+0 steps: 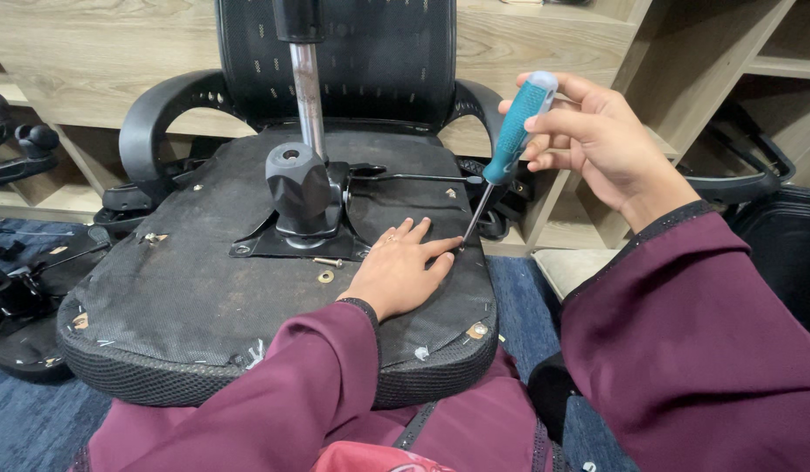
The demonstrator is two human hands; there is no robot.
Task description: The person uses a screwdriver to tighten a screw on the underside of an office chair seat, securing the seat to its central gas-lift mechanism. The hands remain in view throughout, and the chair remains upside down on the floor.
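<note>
On the person's lap lies an upturned office chair seat (204,297). The left hand (396,271) rests flat, fingers open, beside the screwdriver (510,144) tip. The right hand (588,135) clasps the teal handle; keeping it upright and pressed down should prevent slipping. Beyond stands the mechanism (304,197).

No packages, labels, signs or screens are visible anywhere in this view.
</note>
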